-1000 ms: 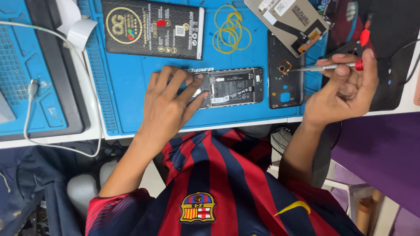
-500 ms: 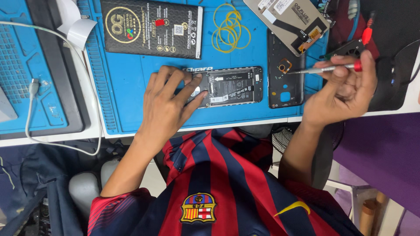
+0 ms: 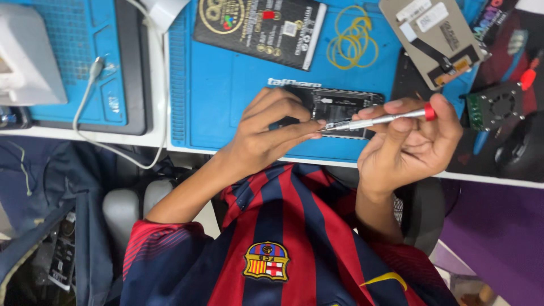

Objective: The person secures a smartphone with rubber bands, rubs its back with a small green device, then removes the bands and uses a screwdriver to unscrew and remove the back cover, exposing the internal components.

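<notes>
White cable (image 3: pixel 90 107) is trailing over the left blue mat (image 3: pixel 73 51). Our left hand (image 3: pixel 266 133) is pinning the opened phone (image 3: pixel 340 107) on the main mat (image 3: pixel 226 96), fingers curled, gripping nothing. Our right hand (image 3: pixel 411 147) is clenching the slim screwdriver (image 3: pixel 377 120), tip at the phone's near edge. Back cover looks off already; we are judging screw work unfinished, reassembly left. Screen panel (image 3: pixel 433 39) is lying far right.

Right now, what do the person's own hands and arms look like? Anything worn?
Both hands are bare: no gloves, rings or watch visible on the left hand or right hand. Forearms are uncovered. Short sleeves of a jersey striped dark blue and red, with a crest on the chest and a yellow mark lower down.
</notes>
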